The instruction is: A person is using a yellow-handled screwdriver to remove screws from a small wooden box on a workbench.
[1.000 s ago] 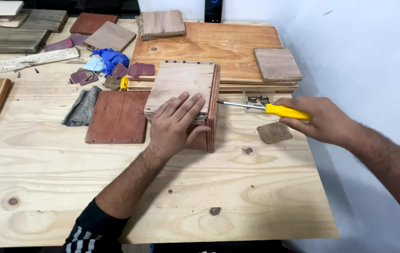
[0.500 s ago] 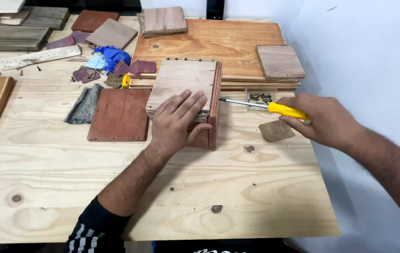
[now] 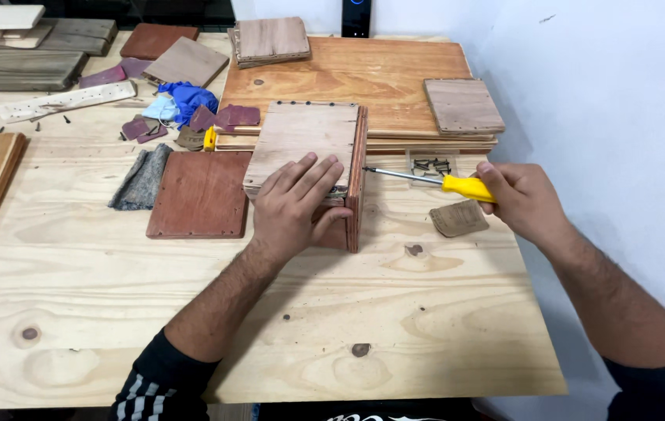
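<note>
Left hand is pressing flat, fingers spread, on the wooden box at frame centre on the table, steadying it while the right hand is gripping a yellow-handled screwdriver, tip aimed at the box's right side.

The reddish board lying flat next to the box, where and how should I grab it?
Grip the reddish board by its near edge, coming from the front of the table. It lies flat, so only the edges offer a hold. Its right side sits close to the box under the left hand, and a grey cloth lies by its left edge; the near edge has bare table before it.
</note>
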